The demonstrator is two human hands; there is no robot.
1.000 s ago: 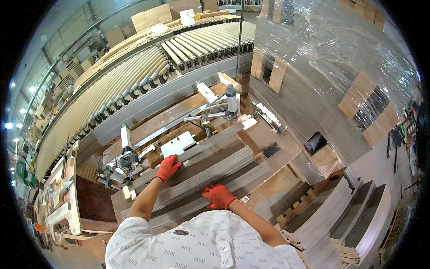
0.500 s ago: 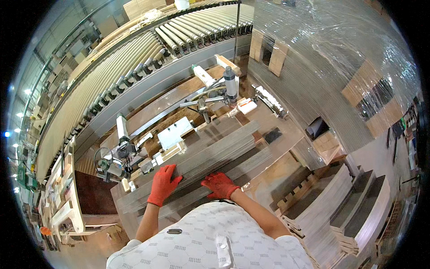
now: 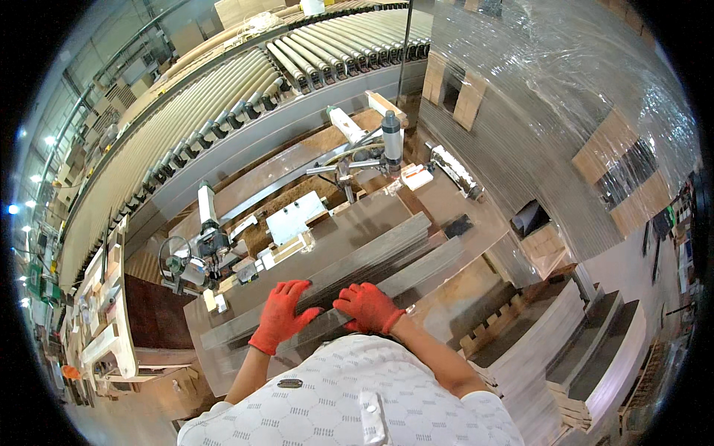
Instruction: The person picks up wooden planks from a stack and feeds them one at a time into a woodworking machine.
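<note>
Both my hands wear red gloves and are over long, narrow grey-brown boards lying lengthwise on a worktable. My left hand is on the left part of the boards, its thumb spread away from the fingers and pointing toward the right hand. Close beside it, my right hand bends its fingers over a nearer grey board, with the thumb low on the near side. The fingertips' contact with the wood is partly hidden. A narrow gap separates the two hands.
Beyond the boards stand a clamp-like device with a grey cylinder, a white plate and another device at left. A roller conveyor curves behind. A film-wrapped stack rises at right; stacked panels are near right.
The view has shifted slightly. My left thumb has spread farther from its fingers, and the right hand's fingers have curled more. The boards between the hands have shifted a little.
</note>
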